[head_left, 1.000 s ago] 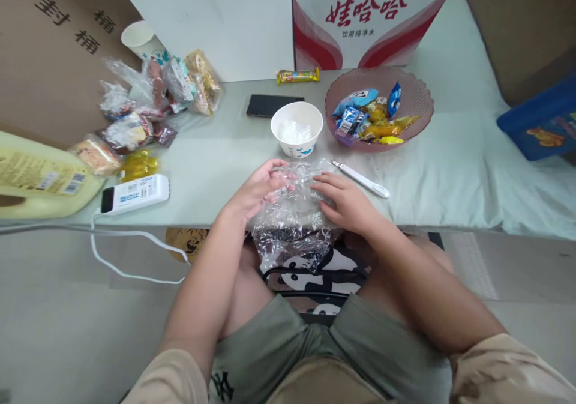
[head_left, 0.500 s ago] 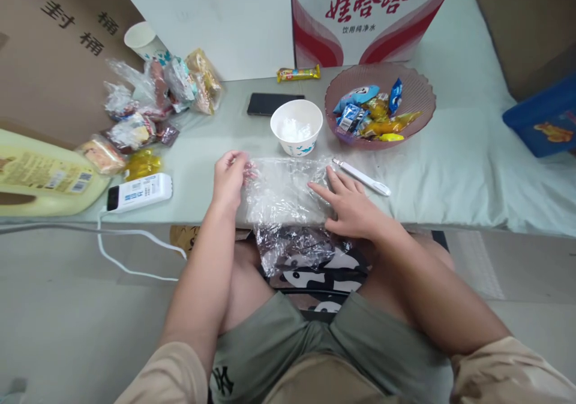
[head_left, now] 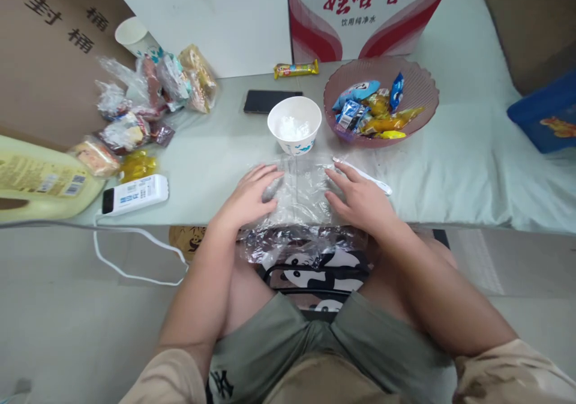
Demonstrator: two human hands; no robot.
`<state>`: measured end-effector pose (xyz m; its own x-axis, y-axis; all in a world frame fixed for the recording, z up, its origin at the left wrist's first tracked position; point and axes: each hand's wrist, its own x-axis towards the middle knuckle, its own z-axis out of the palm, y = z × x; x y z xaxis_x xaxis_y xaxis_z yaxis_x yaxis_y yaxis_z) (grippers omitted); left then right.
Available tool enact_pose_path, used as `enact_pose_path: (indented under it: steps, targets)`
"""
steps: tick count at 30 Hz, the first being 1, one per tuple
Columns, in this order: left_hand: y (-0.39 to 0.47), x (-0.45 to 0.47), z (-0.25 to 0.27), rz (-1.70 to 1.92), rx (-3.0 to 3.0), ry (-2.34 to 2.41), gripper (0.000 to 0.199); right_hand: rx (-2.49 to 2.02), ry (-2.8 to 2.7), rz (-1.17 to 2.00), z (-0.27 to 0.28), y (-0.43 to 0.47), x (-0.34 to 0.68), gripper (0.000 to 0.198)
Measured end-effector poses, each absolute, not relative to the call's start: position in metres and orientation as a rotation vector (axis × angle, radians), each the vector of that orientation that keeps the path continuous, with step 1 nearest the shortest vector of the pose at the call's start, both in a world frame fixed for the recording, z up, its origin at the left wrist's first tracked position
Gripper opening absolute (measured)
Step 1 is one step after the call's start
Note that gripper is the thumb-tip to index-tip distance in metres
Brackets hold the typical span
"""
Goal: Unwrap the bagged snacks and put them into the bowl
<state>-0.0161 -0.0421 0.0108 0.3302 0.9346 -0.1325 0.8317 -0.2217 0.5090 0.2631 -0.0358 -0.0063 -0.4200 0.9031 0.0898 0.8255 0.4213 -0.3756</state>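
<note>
A clear plastic bag (head_left: pixel 303 194) lies crumpled over the front of the table, its lower part hanging past the edge above my lap. My left hand (head_left: pixel 254 197) rests on its left side, palm down with the fingers apart. On the right side of the bag lies my right hand (head_left: pixel 360 197), fingers spread. Beyond that hand's fingertips is a slim white utility knife (head_left: pixel 371 179), partly covered by the hand. Just behind the bag stands a white paper bowl (head_left: pixel 294 128) with whitish, clear contents that I cannot make out.
A pinkish bowl (head_left: pixel 429 95) of wrapped snacks stands at back right. Behind the paper bowl lie a phone (head_left: pixel 265 101) and a yellow snack stick (head_left: pixel 296 69). Packaged snacks (head_left: pixel 126 131), a white power bank (head_left: pixel 135 195) with a cable and a yellow jug (head_left: pixel 45 179) fill the left.
My left hand has gone from pinching the bag's left edge to lying flat with fingers apart on it. The bag is spread wider. My right hand has shifted slightly right.
</note>
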Motion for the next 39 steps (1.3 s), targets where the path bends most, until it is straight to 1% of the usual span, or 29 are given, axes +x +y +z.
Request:
enact_pose_path:
  steps: [2, 4, 7, 10, 13, 16, 17, 19, 21, 23, 25, 29, 30, 31, 34, 35, 36, 37, 39]
  targets:
    - [-0.039, -0.028, 0.009, 0.223, 2.092, 1.572, 0.070, -1.537, -2.403, 0.428, -0.007, -0.033, 0.267, 0.052]
    - [-0.039, -0.037, 0.010, 0.193, 2.086, 1.583, 0.074, -1.536, -2.412, 0.442, -0.009, -0.030, 0.271, 0.054]
    - [-0.042, -0.044, 0.014, 0.181, 2.076, 1.603, 0.068, -1.450, -2.372, 0.397, -0.010, -0.029, 0.276, 0.052]
    - [-0.045, -0.042, 0.017, 0.229, 2.100, 1.634, 0.063, -1.353, -2.284, 0.287, -0.006, -0.029, 0.276, 0.044]
    - [-0.045, -0.037, 0.019, 0.205, 2.121, 1.639, 0.062, -1.275, -2.305, 0.303, -0.003, -0.030, 0.276, 0.037]
    - [-0.043, -0.037, 0.017, 0.115, 2.082, 1.680, 0.057, -1.299, -2.395, 0.374, -0.006, -0.031, 0.278, 0.043]
    - [-0.042, -0.039, 0.016, 0.091, 2.064, 1.703, 0.059, -1.327, -2.416, 0.383, -0.008, -0.031, 0.279, 0.046]
    - [-0.042, -0.043, 0.014, 0.044, 2.041, 1.722, 0.069, -1.375, -2.436, 0.383, -0.012, -0.030, 0.281, 0.048]
    - [-0.043, -0.047, 0.014, -0.006, 2.035, 1.704, 0.083, -1.392, -2.437, 0.375, -0.013, -0.029, 0.282, 0.034]
    - [-0.044, -0.052, 0.014, -0.024, 2.038, 1.686, 0.087, -1.397, -2.401, 0.358, -0.012, -0.027, 0.282, 0.019]
    - [-0.045, -0.056, 0.014, 0.026, 2.051, 1.676, 0.076, -1.381, -2.325, 0.364, -0.010, -0.025, 0.283, 0.017]
    - [-0.046, -0.059, 0.014, 0.334, 2.015, 1.591, 0.037, -1.303, -2.122, 0.540, -0.002, -0.022, 0.286, 0.011]
    - [-0.047, -0.058, 0.015, 0.433, 1.972, 1.572, 0.033, -1.295, -2.072, 0.593, 0.001, -0.022, 0.287, 0.010]
    - [-0.048, -0.057, 0.016, 0.530, 1.922, 1.554, 0.034, -1.298, -2.020, 0.640, 0.003, -0.022, 0.288, 0.008]
    - [-0.050, -0.050, 0.022, 0.732, 1.825, 1.492, 0.049, -1.344, -1.850, 0.758, 0.009, -0.022, 0.289, 0.007]
    - [-0.050, -0.048, 0.024, 0.745, 1.818, 1.481, 0.055, -1.350, -1.799, 0.797, 0.009, -0.022, 0.288, 0.008]
    - [-0.050, -0.045, 0.025, 0.735, 1.811, 1.482, 0.057, -1.352, -1.756, 0.835, 0.010, -0.021, 0.287, 0.010]
    - [-0.050, -0.043, 0.026, 0.714, 1.798, 1.497, 0.051, -1.354, -1.719, 0.868, 0.009, -0.020, 0.287, 0.011]
    - [-0.049, -0.040, 0.025, 0.723, 1.742, 1.547, 0.030, -1.372, -1.663, 0.915, 0.008, -0.018, 0.287, 0.013]
